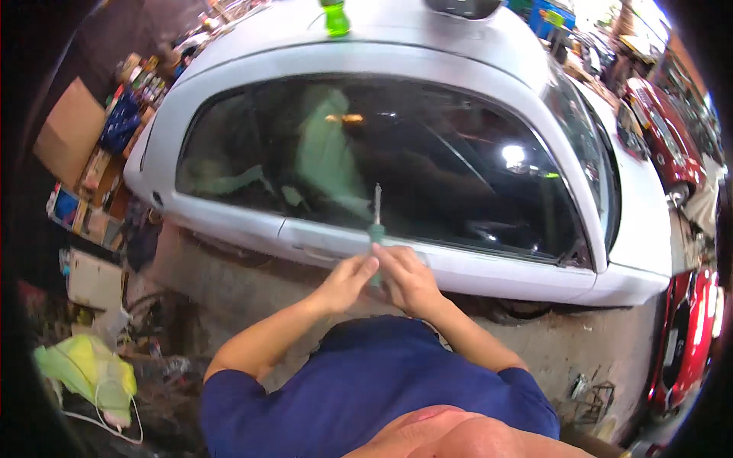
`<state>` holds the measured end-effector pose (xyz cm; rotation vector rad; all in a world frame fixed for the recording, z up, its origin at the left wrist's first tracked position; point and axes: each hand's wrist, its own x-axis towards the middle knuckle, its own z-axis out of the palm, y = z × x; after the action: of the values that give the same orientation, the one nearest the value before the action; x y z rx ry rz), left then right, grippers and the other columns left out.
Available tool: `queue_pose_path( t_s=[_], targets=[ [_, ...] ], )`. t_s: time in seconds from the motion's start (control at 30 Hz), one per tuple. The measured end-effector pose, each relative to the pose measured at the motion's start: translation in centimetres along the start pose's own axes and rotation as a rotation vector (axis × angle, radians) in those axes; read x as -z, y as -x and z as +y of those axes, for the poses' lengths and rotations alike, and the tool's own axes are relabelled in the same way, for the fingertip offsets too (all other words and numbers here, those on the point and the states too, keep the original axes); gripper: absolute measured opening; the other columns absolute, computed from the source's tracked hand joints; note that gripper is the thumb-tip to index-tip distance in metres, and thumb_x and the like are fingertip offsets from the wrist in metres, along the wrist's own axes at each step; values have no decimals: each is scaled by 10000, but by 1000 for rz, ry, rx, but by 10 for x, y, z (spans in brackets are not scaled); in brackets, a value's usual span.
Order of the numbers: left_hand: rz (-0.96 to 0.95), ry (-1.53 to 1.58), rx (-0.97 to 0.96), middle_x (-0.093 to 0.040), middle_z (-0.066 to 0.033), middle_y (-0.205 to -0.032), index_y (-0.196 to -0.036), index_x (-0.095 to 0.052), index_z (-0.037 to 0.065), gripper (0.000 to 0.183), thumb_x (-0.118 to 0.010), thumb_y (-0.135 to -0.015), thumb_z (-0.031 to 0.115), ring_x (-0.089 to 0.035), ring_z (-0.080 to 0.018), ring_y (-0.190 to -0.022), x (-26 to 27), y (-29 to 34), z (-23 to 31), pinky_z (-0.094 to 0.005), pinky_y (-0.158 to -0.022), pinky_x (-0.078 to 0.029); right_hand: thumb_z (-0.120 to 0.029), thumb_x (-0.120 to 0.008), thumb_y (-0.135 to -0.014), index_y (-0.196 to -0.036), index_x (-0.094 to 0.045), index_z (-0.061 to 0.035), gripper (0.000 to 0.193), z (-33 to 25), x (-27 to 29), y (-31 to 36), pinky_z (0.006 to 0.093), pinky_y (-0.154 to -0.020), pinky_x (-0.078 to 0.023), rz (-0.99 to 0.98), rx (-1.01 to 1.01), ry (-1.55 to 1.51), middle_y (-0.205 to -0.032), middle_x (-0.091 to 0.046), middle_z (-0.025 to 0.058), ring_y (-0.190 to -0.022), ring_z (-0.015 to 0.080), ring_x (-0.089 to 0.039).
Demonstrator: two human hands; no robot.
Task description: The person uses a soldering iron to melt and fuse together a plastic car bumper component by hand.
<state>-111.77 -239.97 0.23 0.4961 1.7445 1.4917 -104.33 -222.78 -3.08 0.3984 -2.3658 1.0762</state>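
Observation:
Both of my hands are together in front of my chest, around a screwdriver point(376, 230) with a green handle and a thin metal shaft pointing up and away from me. My right hand point(410, 279) is wrapped about the handle, its thumb side against it. My left hand point(348, 283) closes on the handle from the other side; its fingertips are partly hidden. Just beyond my hands is the side of a pale silver-white car point(489, 269), with a dark side window point(427, 164) behind the screwdriver's tip. Whether the tip touches the car cannot be told.
A bright green bottle point(336, 20) and a dark object point(463, 7) sit on the car's roof. Cluttered shelves and cardboard point(74, 131) stand at left, with a yellow-green bag point(90, 372) below them. Red cars point(663, 130) are at right. A small metal frame point(599, 399) lies on the floor.

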Motion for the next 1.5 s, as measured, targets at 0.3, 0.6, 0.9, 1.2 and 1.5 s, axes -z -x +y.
queue_pose_path(
  t_s=[0.3, 0.6, 0.9, 1.2, 1.5],
  targets=[
    [672, -630, 218, -633, -181, -771, -990, -629, -39, 373, -624, -947, 331, -648, -311, -713, 140, 106, -219, -469, -695, -482, -175, -625, -923, -1327, -571, -74, 419, 4, -131, 5, 443, -1051, -430, -797, -20, -108, -1454, -437, 204, -1271, 382, -494],
    [672, -613, 748, -684, -282, -907, -905, -702, -60, 273, -678, -848, 206, -676, -423, -831, 183, 258, -467, -487, -739, -525, -164, -638, -936, -1249, -607, -37, 340, 91, -184, 119, 352, -893, -507, -1072, -400, -19, -1102, -691, 152, -1010, 276, -660],
    [409, -579, 1141, -678, -227, -1129, -1111, -678, 0, 351, -711, -806, 172, -658, -375, -1055, 185, 344, -507, -481, -908, -517, -56, -594, -879, -1041, -629, -13, 172, 134, -74, 330, 274, -614, -501, -624, -1241, -266, -880, -642, 20, -728, 122, -600],
    [2, -763, 1408, -644, -197, -1232, -1158, -673, 18, 453, -748, -778, 254, -616, -370, -1150, 201, 352, -516, -519, -941, -494, -171, -610, -961, -1159, -616, -5, 259, -12, -46, 410, 288, -539, -483, -398, -1666, -183, -913, -666, 56, -687, 143, -624],
    [310, -1192, 935, -466, -147, -1475, -1435, -475, 143, 648, -546, -922, 532, -440, -375, -1348, 195, 239, -312, -652, -1108, -241, -132, -629, -958, -1072, -659, 38, 207, -12, -41, 576, 291, -759, -494, -239, -1660, -367, -925, -696, 78, -836, 130, -608]
  ],
)
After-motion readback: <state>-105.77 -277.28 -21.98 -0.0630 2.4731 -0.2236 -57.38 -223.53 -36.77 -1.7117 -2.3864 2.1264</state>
